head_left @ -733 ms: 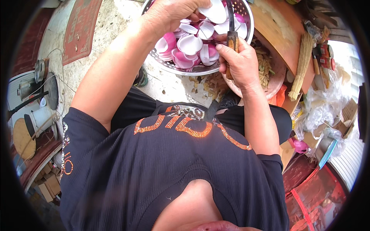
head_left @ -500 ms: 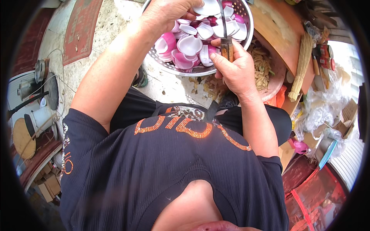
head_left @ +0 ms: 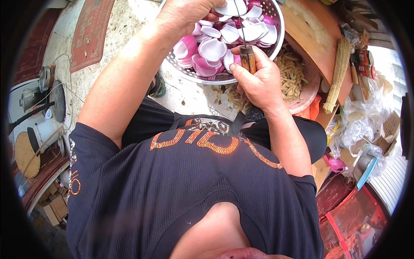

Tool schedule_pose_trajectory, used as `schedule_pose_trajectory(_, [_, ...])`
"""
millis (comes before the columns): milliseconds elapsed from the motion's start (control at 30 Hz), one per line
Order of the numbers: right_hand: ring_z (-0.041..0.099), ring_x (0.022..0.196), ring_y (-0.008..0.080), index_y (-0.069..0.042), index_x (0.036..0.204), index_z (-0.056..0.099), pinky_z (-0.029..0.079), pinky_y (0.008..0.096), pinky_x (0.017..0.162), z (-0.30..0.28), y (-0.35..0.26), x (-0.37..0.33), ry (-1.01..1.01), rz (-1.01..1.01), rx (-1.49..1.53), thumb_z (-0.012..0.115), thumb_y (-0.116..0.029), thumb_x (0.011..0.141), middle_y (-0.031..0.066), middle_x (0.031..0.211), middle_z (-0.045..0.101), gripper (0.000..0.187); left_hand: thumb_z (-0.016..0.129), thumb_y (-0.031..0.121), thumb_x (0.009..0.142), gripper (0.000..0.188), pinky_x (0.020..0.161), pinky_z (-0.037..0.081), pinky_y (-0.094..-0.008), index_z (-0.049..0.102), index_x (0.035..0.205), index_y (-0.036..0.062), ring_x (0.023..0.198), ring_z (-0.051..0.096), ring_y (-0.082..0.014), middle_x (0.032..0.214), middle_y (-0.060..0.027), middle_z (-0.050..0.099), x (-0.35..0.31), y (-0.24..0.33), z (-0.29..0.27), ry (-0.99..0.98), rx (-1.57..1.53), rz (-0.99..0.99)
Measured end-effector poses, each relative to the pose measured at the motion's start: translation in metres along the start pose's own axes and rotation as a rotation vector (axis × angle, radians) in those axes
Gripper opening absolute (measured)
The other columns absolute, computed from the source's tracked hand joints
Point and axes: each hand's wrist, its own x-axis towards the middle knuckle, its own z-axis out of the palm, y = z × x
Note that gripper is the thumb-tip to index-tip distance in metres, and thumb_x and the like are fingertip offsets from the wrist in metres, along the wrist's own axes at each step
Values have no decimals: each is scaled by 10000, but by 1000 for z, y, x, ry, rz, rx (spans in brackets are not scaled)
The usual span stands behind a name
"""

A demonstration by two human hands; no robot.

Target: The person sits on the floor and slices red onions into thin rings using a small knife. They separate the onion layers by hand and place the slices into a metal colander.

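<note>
My right hand (head_left: 264, 83) is closed round the wooden handle of a knife (head_left: 247, 59), whose thin dark blade points up and away, seen nearly edge-on. At the top edge, my left hand (head_left: 183, 12) pinches a white piece of onion (head_left: 233, 7); part of that piece and the blade's tip lie beyond the picture. Both hands are over a perforated metal colander (head_left: 186, 73) heaped with purple-and-white red onion pieces (head_left: 212, 50).
Right of the colander stands a pink basin (head_left: 311, 96) of tan strips, beside an orange-brown wooden board (head_left: 311, 23). A straw brush (head_left: 337, 75) and clear plastic bags (head_left: 366, 114) lie farther right. Tan scraps (head_left: 233, 98) are scattered on the floor below the colander.
My right hand has shifted slightly left with the knife, and the blade has turned to show a thinner line. My left hand stays nearly in place with the onion piece.
</note>
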Motion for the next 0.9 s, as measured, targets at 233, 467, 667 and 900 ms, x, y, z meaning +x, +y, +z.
schedule_pose_trajectory(233, [618,704,87,-33,1086,669,526,277,680,2,-1,2,-30,49,-15,714,-160,840,23,794,659,280,666,-17,795,114,509,509,-266,614,865,57,611,618,-136,781,-46,645,-8,3,-11,-11,6,-28])
schedule_pose_trajectory(467, [516,481,48,-30,1137,640,403,215,449,8,-12,3,-170,180,209,678,-156,914,-30,639,577,258,726,103,870,170,657,556,-217,644,1014,61,792,680,-101,909,-23,699,-28,-3,-32,-159,43,-122])
schedule_pose_trajectory(667, [520,457,75,-14,1111,622,410,234,418,12,-5,18,-163,367,256,685,-160,864,-2,671,580,293,745,92,834,205,632,580,-256,653,1010,44,744,680,-119,871,-48,695,-59,1,-16,-239,16,-255])
schedule_pose_trajectory(900, [519,492,63,6,1177,617,385,200,456,3,-12,15,-53,257,317,702,-128,898,-8,694,587,321,744,131,864,262,679,568,-234,637,1087,44,823,675,-105,912,-43,691,-28,-13,-27,-110,130,-105])
